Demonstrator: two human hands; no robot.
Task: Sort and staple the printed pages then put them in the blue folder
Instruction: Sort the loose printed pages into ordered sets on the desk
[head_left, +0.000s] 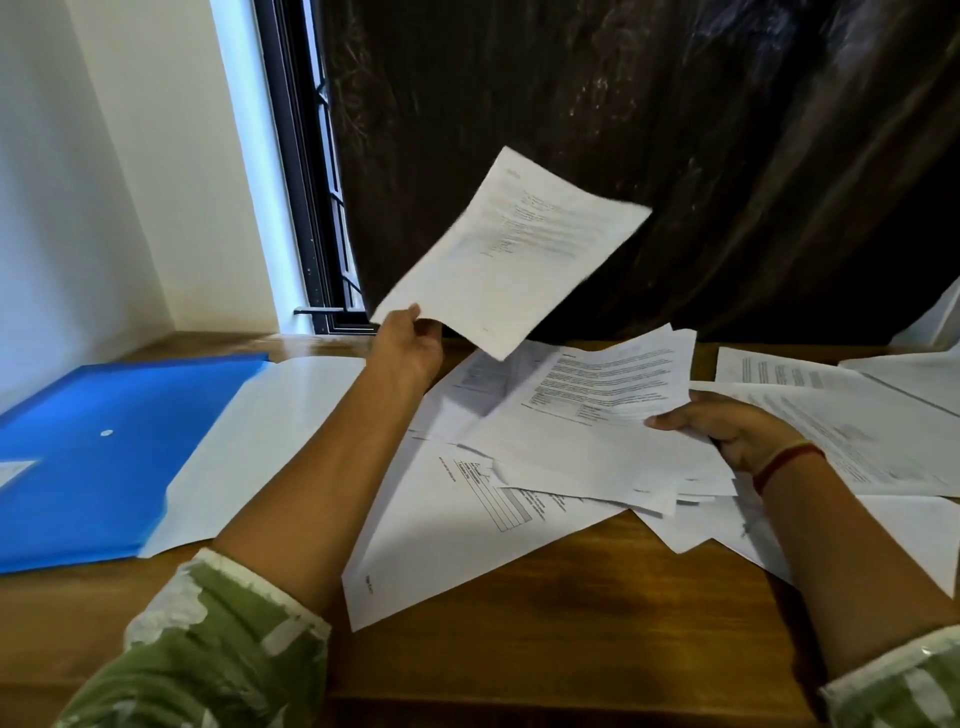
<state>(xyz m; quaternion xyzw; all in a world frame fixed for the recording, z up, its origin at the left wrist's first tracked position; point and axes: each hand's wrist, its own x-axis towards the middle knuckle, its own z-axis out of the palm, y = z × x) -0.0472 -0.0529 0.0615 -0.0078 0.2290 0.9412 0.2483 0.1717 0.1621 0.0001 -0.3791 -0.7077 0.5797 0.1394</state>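
Our left grip (410, 345) pinches the bottom corner of the lifted page (511, 254) and holds it up in the air, tilted, over the back of the surface (571, 639). Our right grip (737, 431) holds the edge of a second page (613, 382), low over the messy pile of pages (498, 499) spread across the surface. We think this is the sorting step: nothing looks stapled yet, and we see no stapler. Next we need to check each page and lay it with the ones it belongs to, in neat stacks. The blue folder (104, 441) lies flat on the left, well apart from the pile, with a white sheet (270, 426) just beside it. The pages have black print, and one has a table, but the words are too small and blurry to read. A little label at the folder's edge cannot be read either.
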